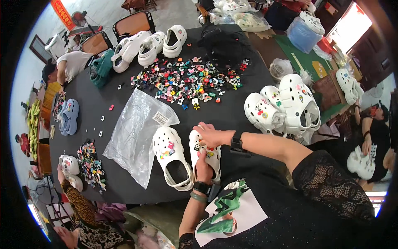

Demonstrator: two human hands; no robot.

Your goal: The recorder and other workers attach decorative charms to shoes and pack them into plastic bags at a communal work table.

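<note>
Near the table's front edge lies a white clog [216, 164] with colourful shoe charms on its toe. My left hand [202, 167] grips this clog at its opening; some of its fingers are hidden inside. Over the toe bends my right hand [212, 135], its fingertips on the upper among the charms. Whether it pinches a charm there is too small to make out. Just left of it rests a second white clog [168, 143], also decorated with charms, with its heel strap toward me. A clear plastic bag [139, 133] lies flat beside that pair.
A wide heap of mixed charms [186, 81] covers the far middle of the black table [124, 189]. Several white clogs [296, 101] stand at the right, more at the back [151, 47]. Blue clogs [69, 116] and a charm pile [91, 164] are left. Other people work around.
</note>
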